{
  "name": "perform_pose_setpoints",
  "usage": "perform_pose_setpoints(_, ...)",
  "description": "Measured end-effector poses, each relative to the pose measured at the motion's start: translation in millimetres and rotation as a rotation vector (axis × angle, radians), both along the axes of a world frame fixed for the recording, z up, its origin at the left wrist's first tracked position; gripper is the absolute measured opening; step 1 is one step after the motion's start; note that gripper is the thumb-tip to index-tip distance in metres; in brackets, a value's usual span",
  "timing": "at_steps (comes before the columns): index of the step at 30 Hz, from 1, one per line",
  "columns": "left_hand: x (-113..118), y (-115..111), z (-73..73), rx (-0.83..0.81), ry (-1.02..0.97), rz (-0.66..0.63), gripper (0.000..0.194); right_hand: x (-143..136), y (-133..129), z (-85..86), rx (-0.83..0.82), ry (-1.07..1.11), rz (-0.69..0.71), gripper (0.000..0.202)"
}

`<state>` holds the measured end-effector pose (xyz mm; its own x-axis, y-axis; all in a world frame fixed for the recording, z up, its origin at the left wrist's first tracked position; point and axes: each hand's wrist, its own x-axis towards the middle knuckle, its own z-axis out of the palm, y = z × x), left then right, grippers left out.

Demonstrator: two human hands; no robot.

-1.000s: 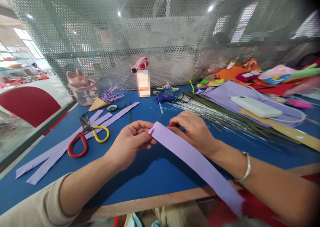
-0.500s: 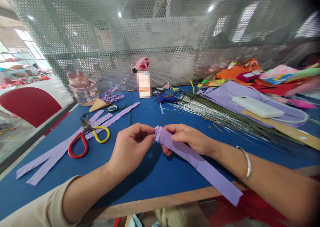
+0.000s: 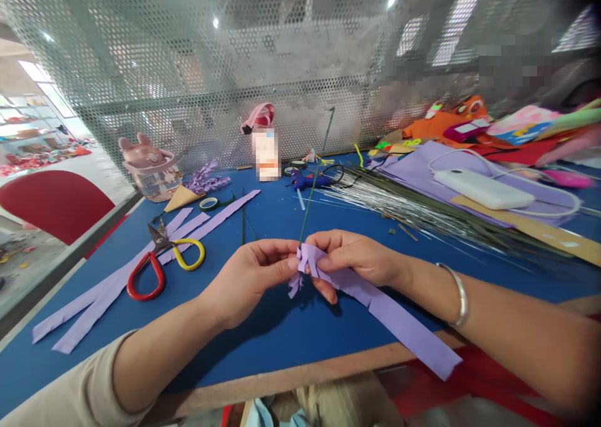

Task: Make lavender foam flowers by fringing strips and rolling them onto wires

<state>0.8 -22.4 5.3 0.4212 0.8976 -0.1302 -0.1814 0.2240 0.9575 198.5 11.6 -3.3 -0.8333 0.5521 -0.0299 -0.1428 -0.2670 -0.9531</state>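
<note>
My left hand [image 3: 256, 275] pinches a thin green stem [image 3: 310, 201] at its lower end, where purple fringed paper is wrapped round it. The stem leans upward from my fingers. My right hand [image 3: 354, 258] holds a long purple paper strip [image 3: 399, 324] between thumb and fingers, close beside my left fingertips. The strip's free end hangs down to the right past the table edge. Small purple curls dangle below my left fingertips. Scissors [image 3: 162, 242] with one red and one yellow handle lie on the left, partly over more purple strips [image 3: 101, 283].
Behind stand a pink jar [image 3: 153, 173] and a mesh panel [image 3: 188, 57]. A blue glue gun [image 3: 307, 180], green tape [image 3: 209, 203] and a bundle of wires [image 3: 399, 198] lie on the blue table [image 3: 225, 345]. A white power strip [image 3: 483, 189] sits right.
The green stem has swung more upright, its tip now higher. Purple curls now show below my left fingertips, and the strip's end near my fingers has turned. The view has shifted slightly.
</note>
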Motion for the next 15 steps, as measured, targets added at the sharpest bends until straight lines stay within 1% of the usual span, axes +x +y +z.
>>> perform_pose_setpoints(1, -0.1, -0.2, 0.1, -0.01, 0.005, -0.019, 0.03, -0.2, 0.0, -0.6, -0.007, 0.011, 0.013, 0.009)
perform_pose_setpoints(3, 0.4, -0.7, 1.2, -0.017, 0.013, -0.012, 0.027, -0.7, 0.0, -1.9, -0.023, 0.032, 0.032, 0.009)
perform_pose_setpoints(8, 3.6, -2.1, 6.2, -0.021, 0.045, 0.069, 0.032, -1.1, 0.6, -3.8, -0.045, 0.049, 0.033, 0.008)
perform_pose_setpoints(11, 4.3, -3.1, 8.3, 0.04, 0.125, 0.131, 0.032, -0.8, 1.0, -4.3, -0.041, 0.042, 0.014, 0.009)
perform_pose_setpoints(15, 3.6, -5.3, 8.4, 0.172, 0.263, 0.192, 0.022, -1.1, 1.6, -4.6, -0.065, 0.048, 0.026, 0.011)
